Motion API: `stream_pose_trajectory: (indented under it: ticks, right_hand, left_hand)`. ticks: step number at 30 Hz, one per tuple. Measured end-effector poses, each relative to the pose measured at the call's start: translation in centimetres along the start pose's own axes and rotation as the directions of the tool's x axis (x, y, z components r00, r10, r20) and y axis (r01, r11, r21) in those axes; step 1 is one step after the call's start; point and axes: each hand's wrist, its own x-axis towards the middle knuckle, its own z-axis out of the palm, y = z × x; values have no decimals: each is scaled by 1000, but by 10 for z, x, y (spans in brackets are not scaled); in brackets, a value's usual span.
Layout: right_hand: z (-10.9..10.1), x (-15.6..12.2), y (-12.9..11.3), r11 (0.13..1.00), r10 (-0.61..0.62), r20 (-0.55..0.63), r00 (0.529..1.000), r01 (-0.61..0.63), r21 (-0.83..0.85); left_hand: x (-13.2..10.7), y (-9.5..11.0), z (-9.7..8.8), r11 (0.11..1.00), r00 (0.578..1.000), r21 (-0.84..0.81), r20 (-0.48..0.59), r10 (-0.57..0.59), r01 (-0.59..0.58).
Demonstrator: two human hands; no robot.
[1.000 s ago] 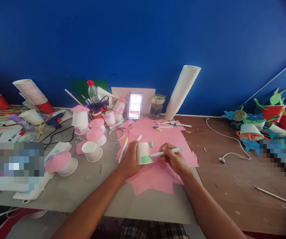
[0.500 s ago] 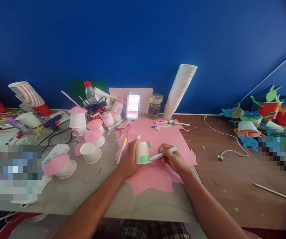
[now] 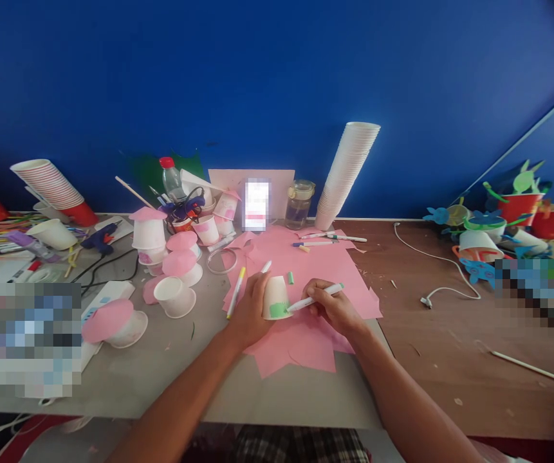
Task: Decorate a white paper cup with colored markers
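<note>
We face a deep blue wall (image 3: 277, 77), brighter toward the right, where a pale seam (image 3: 522, 138) slants upward. Below, we see a grey surface (image 3: 277, 399) beside a brown wooden surface (image 3: 450, 366).

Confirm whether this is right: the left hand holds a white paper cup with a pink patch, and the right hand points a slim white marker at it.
Wrong colour: the head view shows a green patch, not pink, on the white paper cup in the left hand. The rest stands.

We are in a craft workspace: pink paper (image 3: 327, 267) beneath our hands (image 3: 251, 307), stacked paper cups (image 3: 348, 175) beyond them, a glue gun (image 3: 101, 238) to their left.
</note>
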Motion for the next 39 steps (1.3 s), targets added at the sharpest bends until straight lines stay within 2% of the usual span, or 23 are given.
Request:
stream_pose_trajectory:
  ticks: [12,22,27,32,39]
  right_hand:
    - [1,1,3,999,-31,-15,999,32,32]
    - [3,0,2,1000,-10,25,1000,9,16]
    - [1,1,4,996,-51,-27,998,53,69]
    - [0,1,5,996,-10,35,999,7,84]
    - [2,1,5,993,-56,1,998,56,108]
  left_hand:
    - [0,-1,0,999,1000,27,-4,19,-19]
    - [-1,-3,3,998,998,25,-41,56,-55]
    - [-1,1,2,1000,999,12,-27,25,-25]
    - [0,6,1,999,999,-19,-24,32,-32]
    - [1,9,-1,998,999,-45,-15,41,-41]
